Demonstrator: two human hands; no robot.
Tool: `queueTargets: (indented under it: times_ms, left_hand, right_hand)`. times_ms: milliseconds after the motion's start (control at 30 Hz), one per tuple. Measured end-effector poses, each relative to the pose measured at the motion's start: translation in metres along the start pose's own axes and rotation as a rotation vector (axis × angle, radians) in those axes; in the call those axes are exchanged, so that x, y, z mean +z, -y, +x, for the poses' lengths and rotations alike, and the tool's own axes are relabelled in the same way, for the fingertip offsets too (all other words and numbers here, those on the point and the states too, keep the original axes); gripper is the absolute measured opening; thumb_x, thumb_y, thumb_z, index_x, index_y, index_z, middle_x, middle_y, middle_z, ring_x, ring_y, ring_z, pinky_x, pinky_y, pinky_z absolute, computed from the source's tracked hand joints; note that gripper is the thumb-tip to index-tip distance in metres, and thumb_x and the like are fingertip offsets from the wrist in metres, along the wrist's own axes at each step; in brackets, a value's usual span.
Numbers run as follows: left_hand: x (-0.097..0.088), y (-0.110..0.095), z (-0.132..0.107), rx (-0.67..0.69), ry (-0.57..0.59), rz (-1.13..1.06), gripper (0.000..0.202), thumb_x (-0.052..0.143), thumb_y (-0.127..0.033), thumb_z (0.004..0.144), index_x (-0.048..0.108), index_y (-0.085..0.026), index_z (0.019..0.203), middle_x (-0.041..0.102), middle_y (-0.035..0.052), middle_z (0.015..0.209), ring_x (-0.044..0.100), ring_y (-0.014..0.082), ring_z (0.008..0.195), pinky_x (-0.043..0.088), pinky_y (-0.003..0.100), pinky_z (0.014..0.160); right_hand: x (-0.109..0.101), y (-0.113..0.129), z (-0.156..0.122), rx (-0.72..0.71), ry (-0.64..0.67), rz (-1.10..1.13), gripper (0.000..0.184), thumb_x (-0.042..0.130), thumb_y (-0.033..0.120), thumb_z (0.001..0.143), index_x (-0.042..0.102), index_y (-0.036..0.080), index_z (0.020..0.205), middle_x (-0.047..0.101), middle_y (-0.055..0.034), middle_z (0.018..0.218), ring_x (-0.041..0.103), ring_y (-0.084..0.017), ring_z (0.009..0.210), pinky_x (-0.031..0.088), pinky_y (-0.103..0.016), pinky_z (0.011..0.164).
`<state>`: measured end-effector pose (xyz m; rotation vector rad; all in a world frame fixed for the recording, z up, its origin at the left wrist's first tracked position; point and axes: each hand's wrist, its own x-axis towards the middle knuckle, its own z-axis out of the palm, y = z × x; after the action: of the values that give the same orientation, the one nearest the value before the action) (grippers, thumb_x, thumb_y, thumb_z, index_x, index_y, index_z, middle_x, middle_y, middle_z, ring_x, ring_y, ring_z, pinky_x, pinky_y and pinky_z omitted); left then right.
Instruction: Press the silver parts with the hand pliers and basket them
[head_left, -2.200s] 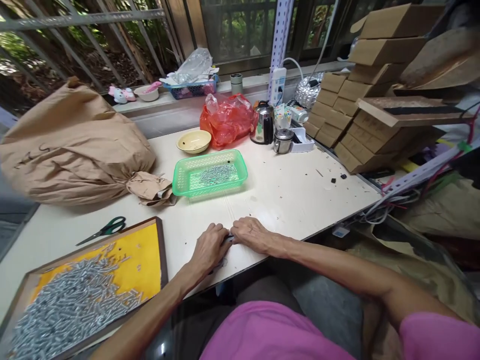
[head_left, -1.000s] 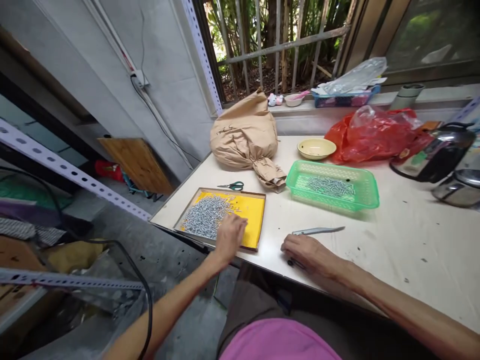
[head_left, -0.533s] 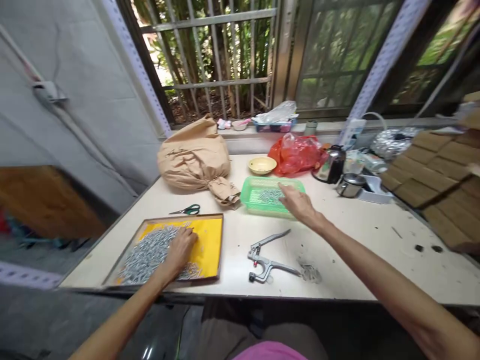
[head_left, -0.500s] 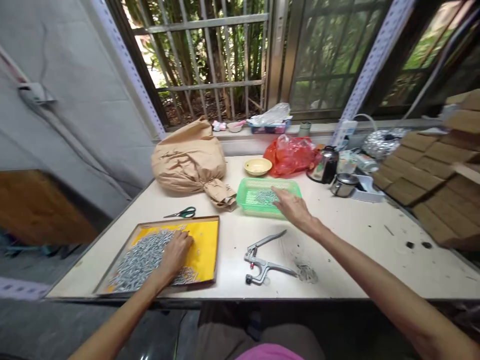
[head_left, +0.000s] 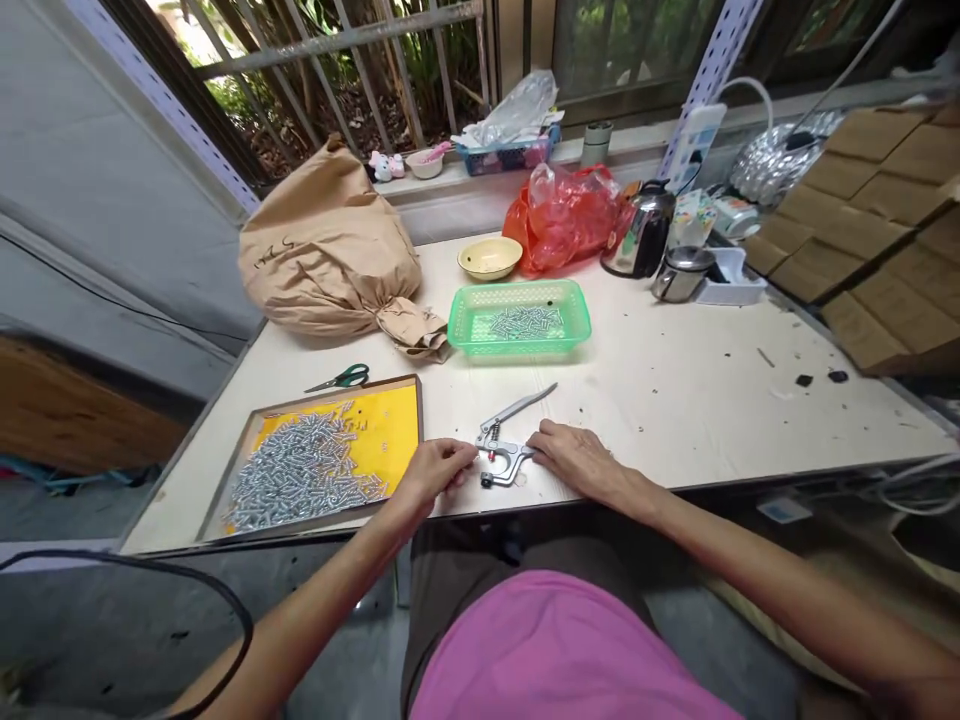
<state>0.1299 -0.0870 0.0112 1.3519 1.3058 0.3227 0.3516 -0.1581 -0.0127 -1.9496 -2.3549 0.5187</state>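
My left hand [head_left: 439, 472] is closed in a pinch just left of the jaw of the metal snap-fastener pliers [head_left: 512, 460]; whatever sits between its fingertips is too small to make out. The pliers lie on the table, one handle angled up and away. Over the other handle rests my right hand [head_left: 581, 458], its fingers curled down and hiding what is under them. To the left, a shallow cardboard tray [head_left: 420, 425] lined in yellow holds a heap of small silvery metal pieces [head_left: 292, 470]. More such pieces [head_left: 525, 322] lie in a green plastic basket [head_left: 459, 335] behind the pliers.
Dark-handled scissors [head_left: 351, 376] lie behind the tray. Farther back are a brown paper sack [head_left: 322, 250], a yellow bowl [head_left: 490, 258], a red plastic bag [head_left: 559, 225] and a thermos [head_left: 649, 230]. A metal pot [head_left: 681, 275] and stacked cardboard [head_left: 862, 230] stand on the right.
My left hand has left the metal pieces in the tray and moved right to the pliers. My right hand has come down from the green basket to the pliers' handle. The view tilts lower.
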Motion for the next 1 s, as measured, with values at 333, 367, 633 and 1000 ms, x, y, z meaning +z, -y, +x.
queueTargets:
  times_ms: [333, 367, 633, 1000]
  left_hand:
    - [0.012, 0.009, 0.013, -0.042, 0.073, 0.203, 0.034, 0.06, -0.047, 0.072, 0.058, -0.014, 0.061, 0.044, -0.0059, 0.042, 0.037, 0.0055, 0.036, 0.025, 0.02, 0.039]
    - [0.013, 0.008, 0.012, -0.034, 0.072, 0.24, 0.035, 0.06, -0.047, 0.073, 0.057, -0.015, 0.059, 0.044, -0.0056, 0.041, 0.037, 0.0057, 0.036, 0.025, 0.02, 0.04]
    - [0.011, 0.007, 0.017, -0.025, 0.141, 0.379, 0.034, 0.056, -0.041, 0.074, 0.051, -0.016, 0.05, 0.044, -0.0051, 0.038, 0.036, 0.006, 0.035, 0.025, 0.021, 0.041]
    - [0.008, -0.002, 0.029, -0.146, 0.258, 0.344, 0.036, 0.066, -0.047, 0.065, 0.053, -0.015, 0.053, 0.044, -0.0054, 0.039, 0.035, 0.0052, 0.036, 0.025, 0.02, 0.04]
  right_hand:
    - [-0.006, 0.005, -0.001, 0.016, 0.017, -0.017, 0.019, 0.045, 0.028, 0.094, 0.059, 0.022, 0.105, 0.059, -0.0062, 0.101, 0.058, -0.018, 0.088, 0.036, -0.025, 0.061]
    - [-0.006, 0.005, -0.001, 0.017, 0.017, -0.019, 0.019, 0.044, 0.028, 0.094, 0.059, 0.022, 0.105, 0.059, -0.0065, 0.101, 0.058, -0.018, 0.088, 0.036, -0.025, 0.061]
    - [0.0, 0.003, -0.001, 0.006, -0.029, -0.039, 0.019, 0.042, 0.028, 0.096, 0.059, 0.02, 0.099, 0.059, -0.0068, 0.099, 0.058, -0.019, 0.089, 0.035, -0.026, 0.061]
    - [-0.014, -0.01, -0.001, -0.072, -0.118, 0.006, 0.045, 0.058, 0.043, 0.086, 0.053, 0.021, 0.124, 0.048, -0.0138, 0.13, 0.048, -0.027, 0.114, 0.039, -0.038, 0.089]
